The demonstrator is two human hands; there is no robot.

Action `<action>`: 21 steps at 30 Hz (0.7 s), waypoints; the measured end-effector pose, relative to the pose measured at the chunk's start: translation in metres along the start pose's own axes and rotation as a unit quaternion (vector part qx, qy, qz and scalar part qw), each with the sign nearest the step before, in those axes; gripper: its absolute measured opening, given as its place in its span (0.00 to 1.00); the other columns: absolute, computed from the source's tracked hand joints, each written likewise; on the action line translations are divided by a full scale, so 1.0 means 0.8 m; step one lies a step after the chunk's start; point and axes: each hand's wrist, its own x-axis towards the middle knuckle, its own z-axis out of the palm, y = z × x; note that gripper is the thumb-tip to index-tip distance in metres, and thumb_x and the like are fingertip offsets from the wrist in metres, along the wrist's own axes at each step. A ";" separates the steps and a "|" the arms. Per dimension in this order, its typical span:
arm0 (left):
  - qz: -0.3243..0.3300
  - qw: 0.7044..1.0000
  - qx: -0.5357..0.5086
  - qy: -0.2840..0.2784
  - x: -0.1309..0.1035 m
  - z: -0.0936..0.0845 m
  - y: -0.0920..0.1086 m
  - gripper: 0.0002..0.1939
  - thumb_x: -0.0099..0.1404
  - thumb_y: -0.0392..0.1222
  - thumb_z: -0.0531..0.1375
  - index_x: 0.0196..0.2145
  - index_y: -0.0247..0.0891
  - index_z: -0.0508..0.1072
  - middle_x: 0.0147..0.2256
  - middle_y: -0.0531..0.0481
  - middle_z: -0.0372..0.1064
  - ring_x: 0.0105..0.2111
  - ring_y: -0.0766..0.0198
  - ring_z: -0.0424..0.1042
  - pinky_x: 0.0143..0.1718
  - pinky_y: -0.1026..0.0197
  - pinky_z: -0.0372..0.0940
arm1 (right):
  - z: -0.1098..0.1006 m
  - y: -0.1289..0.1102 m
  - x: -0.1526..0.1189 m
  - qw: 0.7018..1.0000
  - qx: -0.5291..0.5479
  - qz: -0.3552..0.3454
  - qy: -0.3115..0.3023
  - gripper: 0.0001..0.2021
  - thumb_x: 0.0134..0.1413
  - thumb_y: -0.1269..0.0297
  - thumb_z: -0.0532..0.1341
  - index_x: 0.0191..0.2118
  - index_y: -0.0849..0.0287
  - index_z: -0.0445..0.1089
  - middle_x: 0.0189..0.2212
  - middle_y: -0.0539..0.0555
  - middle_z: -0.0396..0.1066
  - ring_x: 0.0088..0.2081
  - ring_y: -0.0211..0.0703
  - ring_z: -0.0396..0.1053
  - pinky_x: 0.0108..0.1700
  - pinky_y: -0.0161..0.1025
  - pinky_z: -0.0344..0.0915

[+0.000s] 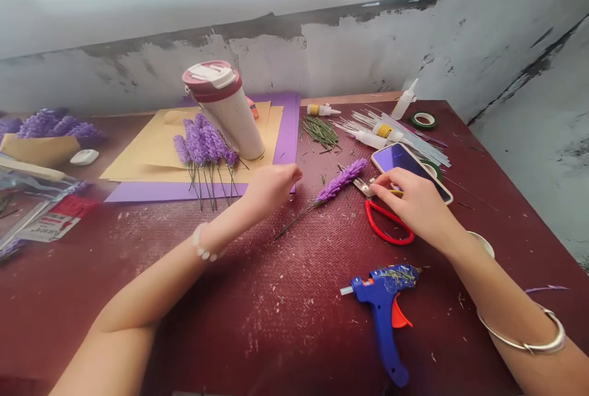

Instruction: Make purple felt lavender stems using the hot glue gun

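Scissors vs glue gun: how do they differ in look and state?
The scissors show metal blades and a red handle; the glue gun is blue with an orange-red trigger. The scissors lie at the right hand; the glue gun lies untouched, nearer the camera. Both rest on the dark red table.

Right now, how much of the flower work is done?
The purple bunch by the cup looks finished. The right hand is at the scissors; I can't tell if the left hand holds anything. The single flower lies apart from the bunch, and loose green pieces may be left to use.
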 end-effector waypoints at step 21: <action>-0.023 0.990 -0.117 0.077 0.006 0.046 -0.006 0.15 0.74 0.38 0.50 0.27 0.41 0.60 0.25 0.51 0.66 0.26 0.64 0.64 0.31 0.60 0.57 | -0.051 0.015 0.006 0.945 -0.059 0.216 0.236 0.06 0.53 0.72 0.62 0.29 0.61 0.77 0.22 0.54 0.71 0.21 0.35 0.55 0.28 0.40 0.53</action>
